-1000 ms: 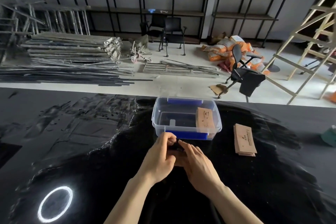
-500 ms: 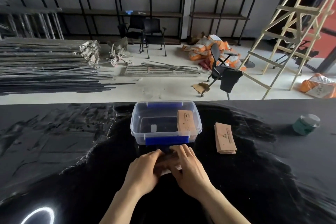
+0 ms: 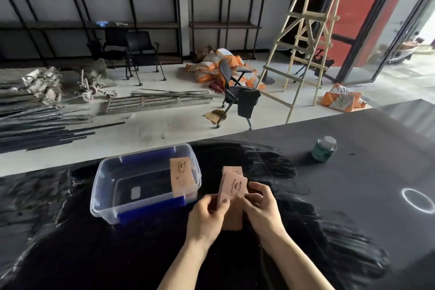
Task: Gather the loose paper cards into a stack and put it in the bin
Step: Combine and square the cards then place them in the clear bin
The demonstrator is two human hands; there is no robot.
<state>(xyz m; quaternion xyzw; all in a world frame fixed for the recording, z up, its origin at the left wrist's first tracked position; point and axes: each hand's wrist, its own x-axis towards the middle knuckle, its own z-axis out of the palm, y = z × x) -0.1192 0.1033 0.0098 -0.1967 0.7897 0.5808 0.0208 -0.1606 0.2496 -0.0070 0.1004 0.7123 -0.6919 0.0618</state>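
Observation:
A stack of brown paper cards (image 3: 231,192) stands tilted up off the black table, held between both hands just right of the bin. My left hand (image 3: 207,218) grips its left edge with thumb on the front. My right hand (image 3: 262,207) holds the right side. Behind the held cards the top of another brown stack (image 3: 233,169) shows on the table. The clear plastic bin (image 3: 113,198) with blue clips sits to the left. One brown card bundle (image 3: 182,175) leans inside against the bin's right wall.
A green jar (image 3: 324,149) with a clear lid stands on the table at the far right. The table's far edge runs behind the bin. Beyond it the floor holds an office chair (image 3: 237,95), a wooden ladder (image 3: 303,37), metal bars and orange sacks.
Both hands moved from just in front of the bin to its right and lifted a stack of cards upright. The view swung right, so the bin now sits left.

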